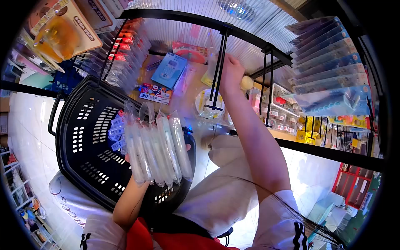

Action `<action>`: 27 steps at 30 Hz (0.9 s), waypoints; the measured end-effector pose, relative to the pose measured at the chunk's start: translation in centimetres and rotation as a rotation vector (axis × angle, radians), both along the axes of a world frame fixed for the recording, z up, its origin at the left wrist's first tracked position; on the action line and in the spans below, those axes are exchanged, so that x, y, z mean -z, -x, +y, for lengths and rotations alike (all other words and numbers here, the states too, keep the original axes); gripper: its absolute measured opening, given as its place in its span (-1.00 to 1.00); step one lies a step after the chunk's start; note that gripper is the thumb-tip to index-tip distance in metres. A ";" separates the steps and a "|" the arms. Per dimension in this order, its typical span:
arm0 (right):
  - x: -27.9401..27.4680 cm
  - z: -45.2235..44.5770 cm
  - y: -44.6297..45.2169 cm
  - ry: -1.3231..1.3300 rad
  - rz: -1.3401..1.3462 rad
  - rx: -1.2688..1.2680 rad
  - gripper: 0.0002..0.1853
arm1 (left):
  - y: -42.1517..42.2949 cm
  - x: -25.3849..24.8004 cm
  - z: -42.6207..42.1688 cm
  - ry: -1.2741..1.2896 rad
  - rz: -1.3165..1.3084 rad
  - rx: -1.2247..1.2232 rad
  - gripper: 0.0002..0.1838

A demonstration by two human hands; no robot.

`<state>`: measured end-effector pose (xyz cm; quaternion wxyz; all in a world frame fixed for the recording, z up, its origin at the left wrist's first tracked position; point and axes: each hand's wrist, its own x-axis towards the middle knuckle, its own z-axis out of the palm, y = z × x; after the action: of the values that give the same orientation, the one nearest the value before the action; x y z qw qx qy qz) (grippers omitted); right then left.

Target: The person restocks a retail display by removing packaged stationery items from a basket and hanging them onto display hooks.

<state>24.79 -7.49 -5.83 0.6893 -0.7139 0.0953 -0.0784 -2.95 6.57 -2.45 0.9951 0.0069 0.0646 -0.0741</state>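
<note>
My left hand [138, 184] holds a fan of several long, whitish tubes in clear plastic sleeves [158, 150]. The bundle hides most of the palm, and fingertips show at its right edge. Below it is a black shopping basket [89, 137] with slotted walls; small packs with white-and-blue labels [117, 132] lie in it. My right hand [232, 71] reaches up to the rack, beside a black metal display hook [218, 71]. Its fingers look curled, but the hook and a clear package partly cover them, so what they hold is unclear.
On the shelf lie a light-blue box [169, 70], a small colourful box [155, 93] and a round clear package [207, 103]. Hanging blue packs [331, 75] fill the right side. Red-labelled packs [125, 48] hang at left. A black rail [333, 155] crosses the front.
</note>
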 end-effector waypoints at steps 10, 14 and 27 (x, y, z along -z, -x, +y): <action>-0.1 -1.8 5.3 -0.147 0.327 0.093 -0.74 | 2.0 2.7 2.0 -0.125 -0.136 -0.093 -0.03; -5.4 -1.1 16.7 -0.093 0.490 -0.320 -0.71 | 3.0 2.6 2.9 -0.121 -0.071 -0.140 -0.13; -7.5 1.3 20.3 0.201 0.030 -0.591 -0.69 | 4.3 1.1 0.5 -0.196 0.017 0.013 -0.21</action>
<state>4.53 -6.24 1.64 0.6067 -0.7764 -0.1144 0.1270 -7.23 7.12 -3.54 0.9886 0.1041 0.0798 -0.0739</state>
